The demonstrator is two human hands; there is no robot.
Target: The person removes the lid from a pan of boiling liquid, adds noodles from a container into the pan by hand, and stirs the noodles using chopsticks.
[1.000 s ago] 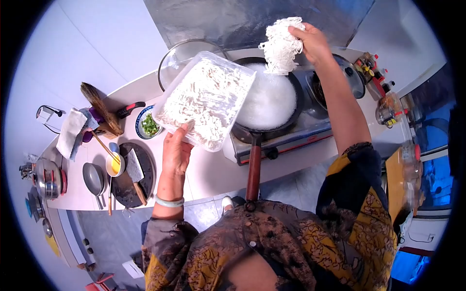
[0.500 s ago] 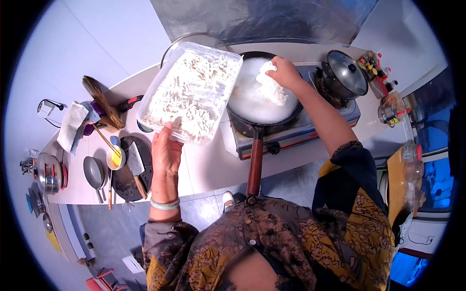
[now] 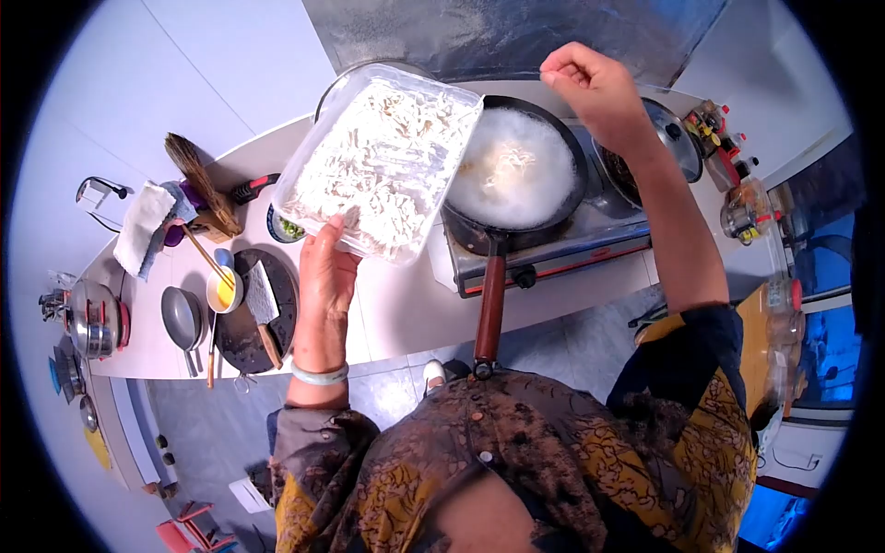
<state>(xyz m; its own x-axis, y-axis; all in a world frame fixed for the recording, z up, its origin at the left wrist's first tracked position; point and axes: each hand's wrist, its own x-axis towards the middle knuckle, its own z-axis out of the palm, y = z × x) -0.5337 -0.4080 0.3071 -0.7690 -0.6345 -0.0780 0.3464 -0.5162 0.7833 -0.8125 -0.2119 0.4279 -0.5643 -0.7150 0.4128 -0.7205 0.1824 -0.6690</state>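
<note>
Head view: left hand (image 3: 328, 261) clamps the tray (image 3: 449, 157) by its edge, noodles (image 3: 387, 120) beside the pan (image 3: 578, 170), likely for short reach; right hand (image 3: 597, 92) curls together, seemingly empty.

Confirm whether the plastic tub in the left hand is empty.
Not empty: the plastic tub has white noodles spread over much of its floor, with bare plastic showing between clumps.

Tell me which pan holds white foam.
The black pan on the stove, with the reddish-brown handle; the smaller grey pan, left of the chopping board, shows none.
</note>
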